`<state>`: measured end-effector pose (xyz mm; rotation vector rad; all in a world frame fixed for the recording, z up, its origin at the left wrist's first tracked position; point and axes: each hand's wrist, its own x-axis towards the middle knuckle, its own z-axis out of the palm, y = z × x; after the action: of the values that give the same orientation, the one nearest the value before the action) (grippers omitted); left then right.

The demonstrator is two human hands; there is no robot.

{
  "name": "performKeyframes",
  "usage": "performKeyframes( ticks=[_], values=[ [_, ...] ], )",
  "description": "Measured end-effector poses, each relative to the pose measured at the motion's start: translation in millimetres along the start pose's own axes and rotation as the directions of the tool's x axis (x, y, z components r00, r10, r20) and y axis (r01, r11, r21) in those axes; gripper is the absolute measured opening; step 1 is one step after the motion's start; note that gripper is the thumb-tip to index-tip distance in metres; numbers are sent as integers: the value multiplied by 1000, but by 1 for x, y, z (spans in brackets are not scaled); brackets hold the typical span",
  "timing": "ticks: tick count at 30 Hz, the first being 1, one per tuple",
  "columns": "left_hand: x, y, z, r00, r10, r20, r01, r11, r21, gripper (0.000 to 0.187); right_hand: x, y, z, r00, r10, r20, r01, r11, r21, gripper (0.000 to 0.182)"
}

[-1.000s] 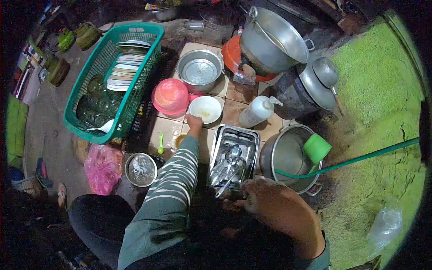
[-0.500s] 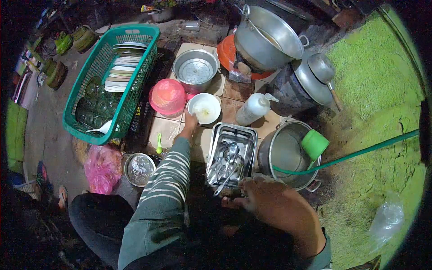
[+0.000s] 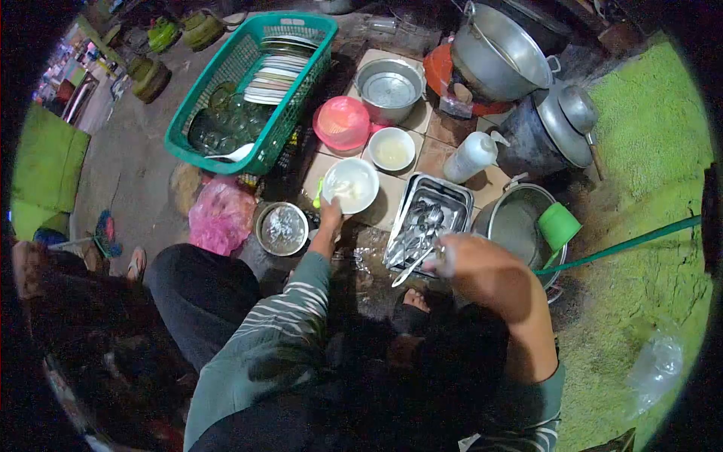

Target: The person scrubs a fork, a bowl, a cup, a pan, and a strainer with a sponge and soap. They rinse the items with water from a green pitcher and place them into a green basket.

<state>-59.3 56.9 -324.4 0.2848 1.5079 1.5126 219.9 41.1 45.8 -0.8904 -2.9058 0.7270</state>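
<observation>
My left hand [image 3: 330,216] grips the near rim of a white bowl [image 3: 360,197], lifted and tilted, with something pale inside it that I cannot make out. Just beyond it, a second white bowl [image 3: 392,148] holds cloudy yellowish liquid on the tiles. My right hand [image 3: 446,255] is blurred beside the near right corner of a steel tray [image 3: 468,197] of spoons and forks [image 3: 425,222]; its fingers are largely hidden. A long light-coloured handle [image 3: 411,271] sticks out over the tray's near edge. Partly behind the lifted bowl lies a yellow-green spoon [image 3: 318,194].
A green basket [image 3: 175,139] of plates and glasses stands left. A pink basin [image 3: 340,123], metal pot [image 3: 389,87] and pump bottle [image 3: 472,157] stand beyond the bowls. At right, a hose [image 3: 633,242] crosses a large pot [image 3: 516,220] with a green dipper [image 3: 559,225].
My left hand has drawn one white bowl nearer, and another white bowl now shows behind. My right hand has moved forward beside the tray. The camera view has shifted.
</observation>
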Motion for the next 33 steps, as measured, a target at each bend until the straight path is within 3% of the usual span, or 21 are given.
performKeyframes(
  ticks=[1, 3, 4, 8, 10, 11, 13, 14, 16, 19, 20, 21, 23, 24, 25, 27, 28, 29, 30, 31, 33],
  values=[
    [-6, -5, -18, 999, -9, -40, 8, 1000, -21, 46, 6, -5, -3, 1000, -5, 0, 5, 1000, 0, 39],
    [-2, -34, -70, 999, 26, -25, -24, 997, 77, 43, 14, -16, -11, 892, 338, 301, -359, 933, 15, 45],
    [-14, -33, -80, 999, -6, -47, 3, 998, -56, 39, 11, -20, -11, 894, 336, 296, -356, 935, 14, 45],
    [-67, -7, -114, 978, -143, -154, 137, 989, -50, 37, 4, -26, -10, 912, 296, 282, -313, 950, 16, 47],
    [-56, -31, -143, 970, -241, 14, 229, 900, -370, 36, 1, -28, -10, 926, 252, 280, -271, 962, 28, 46],
    [-58, -29, -146, 972, -236, 13, 224, 900, -375, 36, 1, -28, -9, 934, 250, 254, -265, 964, 25, 45],
    [-64, -26, -154, 871, -466, 154, 444, 616, -650, 35, 3, -29, -10, 943, 242, 227, -253, 967, 18, 44],
    [-62, -30, -158, 875, -460, 153, 439, 617, -654, 35, 7, -29, -12, 923, 280, 263, -295, 955, 19, 44],
    [-59, -36, -164, 799, -427, 424, 574, 331, -749, 35, 8, -12, -1, 938, 255, 235, -269, 963, 29, 45],
    [-64, -24, -148, 836, -346, 426, 542, 397, -741, 35, 10, -7, -8, 935, 275, 226, -292, 955, 47, 49],
    [-75, -11, -129, 895, -354, 272, 436, 561, -704, 41, 11, -12, -16, 914, 337, 225, -357, 932, 54, 53],
    [-87, 10, -114, 897, -349, 273, 433, 565, -702, 41, 13, -12, -20, 916, 336, 219, -355, 933, 55, 53],
    [-109, 66, -84, 833, -343, 434, 543, 660, -519, 47, 11, -6, -30, 901, 426, 79, -429, 903, 24, 53],
    [-122, 102, -70, 844, -278, 458, 460, 815, -352, 41, 8, 3, -28, 925, 375, -69, -372, 927, 52, 54],
    [-92, 96, -67, 854, -306, 421, 475, 788, -391, 41, 9, 10, -26, 923, 377, -83, -373, 926, 56, 54],
    [-116, 161, -39, 863, -243, 442, 312, 946, -88, 45, 13, 25, -27, 862, 390, -323, -321, 915, 245, 52],
    [-114, 179, -26, 841, -233, 489, 279, 960, -22, 46, 19, 22, -28, 830, 257, -494, -202, 966, 163, 49],
    [-115, 196, -14, 814, -227, 534, 241, 970, 44, 47, 29, 25, -25, 743, 399, -537, -298, 916, 269, 48],
    [-136, 223, 7, 809, -232, 540, 190, 973, 134, 49, 36, 18, -24, 698, 394, -597, -180, 905, 386, 48],
    [-154, 241, 23, 801, -226, 554, 179, 974, 139, 49, 40, -4, -29, 681, 463, -566, -214, 866, 451, 45],
    [-182, 265, 45, 783, -235, 575, 125, 967, 224, 51, 67, -1, 6, 697, 267, -666, 62, 902, 427, 40]
  ],
)
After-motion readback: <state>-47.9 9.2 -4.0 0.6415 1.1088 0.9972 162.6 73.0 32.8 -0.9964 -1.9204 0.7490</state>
